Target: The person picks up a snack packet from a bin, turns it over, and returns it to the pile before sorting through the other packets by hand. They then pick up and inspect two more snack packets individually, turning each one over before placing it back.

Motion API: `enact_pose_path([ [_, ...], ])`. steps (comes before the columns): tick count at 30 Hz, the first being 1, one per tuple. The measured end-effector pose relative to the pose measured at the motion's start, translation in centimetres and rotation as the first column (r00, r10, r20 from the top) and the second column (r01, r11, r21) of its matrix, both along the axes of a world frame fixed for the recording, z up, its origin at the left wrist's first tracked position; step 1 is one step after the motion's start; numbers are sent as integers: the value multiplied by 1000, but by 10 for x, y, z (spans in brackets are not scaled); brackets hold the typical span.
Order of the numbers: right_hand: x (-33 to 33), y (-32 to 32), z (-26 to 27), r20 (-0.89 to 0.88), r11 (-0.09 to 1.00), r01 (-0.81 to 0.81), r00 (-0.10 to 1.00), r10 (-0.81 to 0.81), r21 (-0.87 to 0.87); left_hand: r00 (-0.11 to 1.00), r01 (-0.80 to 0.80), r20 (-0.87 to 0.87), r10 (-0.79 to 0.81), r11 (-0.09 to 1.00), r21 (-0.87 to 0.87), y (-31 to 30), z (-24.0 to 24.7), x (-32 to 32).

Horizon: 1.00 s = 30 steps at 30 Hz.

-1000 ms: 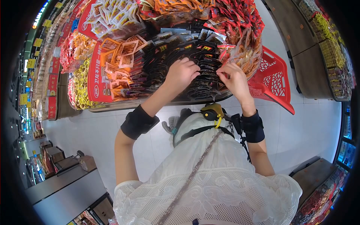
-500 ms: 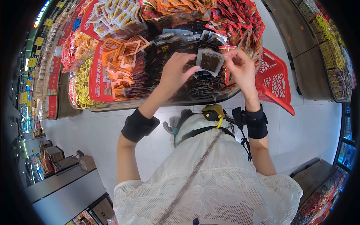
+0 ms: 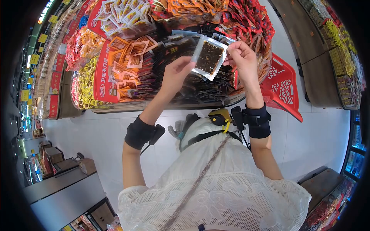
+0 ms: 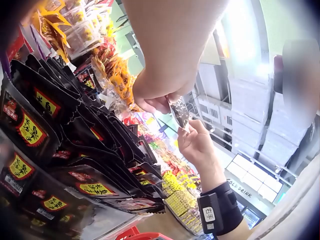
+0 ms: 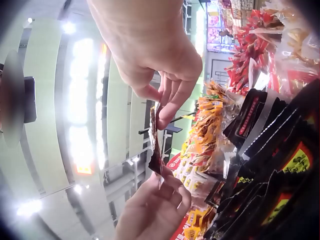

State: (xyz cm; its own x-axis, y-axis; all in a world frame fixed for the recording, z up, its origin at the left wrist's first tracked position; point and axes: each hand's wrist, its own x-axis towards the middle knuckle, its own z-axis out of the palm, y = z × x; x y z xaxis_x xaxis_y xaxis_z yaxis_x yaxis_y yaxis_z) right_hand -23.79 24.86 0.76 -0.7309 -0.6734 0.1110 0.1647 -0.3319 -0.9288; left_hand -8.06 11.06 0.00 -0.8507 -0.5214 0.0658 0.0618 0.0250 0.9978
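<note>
A small flat snack packet [image 3: 210,57] with a see-through face, dark flecked food and silvery sealed edges is held up above the display. My right hand [image 3: 244,61] pinches its upper right edge between thumb and fingers. At the opposite edge, my left hand [image 3: 175,77] pinches the packet with the thumb along its side. Seen edge-on in the right wrist view, the packet [image 5: 156,145] spans between both hands. Below it stand rows of black snack packets [image 4: 95,145] with yellow and red labels.
Orange packets [image 3: 135,50], white packets [image 3: 127,19] and red packets [image 3: 254,19] fill the same display. A red shopping basket [image 3: 283,84] is at its right side. Red sign boards [image 3: 104,77] line the left edge. Stocked shelves [image 3: 335,46] stand farther right.
First both hands were down among the black packets. A packet then came up between them, and it is now raised closer to the head camera and tilted, pinched at both sides.
</note>
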Motion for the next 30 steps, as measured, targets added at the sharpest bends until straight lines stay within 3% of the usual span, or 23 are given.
enact_pose_path([
  [3, 0, -4, -6, 80, 1000, -2, 997, 2, 5, 1000, -6, -6, 6, 1000, 24, -2, -3, 0],
  [12, 1, -10, -11, 95, 998, 35, 995, -39, 49, 1000, -7, -11, 8, 998, 55, -6, -7, -1],
  [15, 0, -13, -11, 112, 998, -6, 994, 0, 55, 999, -41, 14, 41, 999, 32, -7, -5, -2],
  [18, 7, -19, -6, 106, 998, 60, 992, -63, 37, 989, -147, 4, 147, 989, 8, -17, -4, -2],
  [21, 17, -23, -9, -265, 991, 126, 958, -112, 36, 951, -305, -9, 310, 927, -218, -19, 14, -1],
  [22, 24, -23, -4, -157, 1000, 3, 988, -1, 12, 943, -329, -97, 319, 840, -432, -17, 21, -1],
  [24, 39, -28, 11, 90, 992, -110, 989, 116, -63, 925, -374, -266, 271, 528, -762, -12, 30, -2],
  [25, 43, -30, 16, 213, 984, -138, 964, 160, -115, 928, -371, -316, 200, 397, -839, -10, 29, -3],
  [27, 46, -32, 16, 256, 983, -118, 955, 151, -139, 925, -380, -378, 39, 100, -920, -7, 30, -3],
  [30, 44, -36, 5, 230, 997, -72, 970, 78, -34, 951, -310, -309, -30, -27, -950, 4, 25, 1],
])
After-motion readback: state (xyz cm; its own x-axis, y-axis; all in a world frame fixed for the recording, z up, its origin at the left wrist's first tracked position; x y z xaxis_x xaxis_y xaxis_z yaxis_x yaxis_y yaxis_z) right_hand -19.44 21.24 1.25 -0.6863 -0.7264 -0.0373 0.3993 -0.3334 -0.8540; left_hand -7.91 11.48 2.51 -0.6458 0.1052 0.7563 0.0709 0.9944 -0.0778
